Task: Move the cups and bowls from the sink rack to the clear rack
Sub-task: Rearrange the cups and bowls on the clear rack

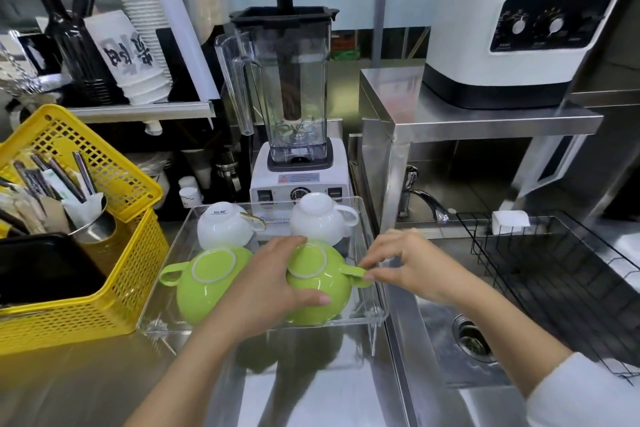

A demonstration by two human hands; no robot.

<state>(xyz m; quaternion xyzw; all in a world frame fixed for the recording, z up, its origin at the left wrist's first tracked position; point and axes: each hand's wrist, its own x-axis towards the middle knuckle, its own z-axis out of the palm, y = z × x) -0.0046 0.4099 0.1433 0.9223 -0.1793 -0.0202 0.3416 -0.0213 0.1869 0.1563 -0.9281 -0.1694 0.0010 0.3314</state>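
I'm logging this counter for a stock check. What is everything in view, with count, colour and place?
Green cups: two, upside down, front of clear rack.
White cups: two, upside down, back of clear rack.
Clear rack: one, transparent, counter centre.
Sink rack: one, black wire, over the sink, right.
Blender: one, white base, behind clear rack.
Yellow basket: one, left.
Left hand: on the right green cup.
Right hand: at that cup's handle.

Two bare hands, left hand [277,282] with bare forearm, right hand [412,269] with white sleeve [585,392] at forearm
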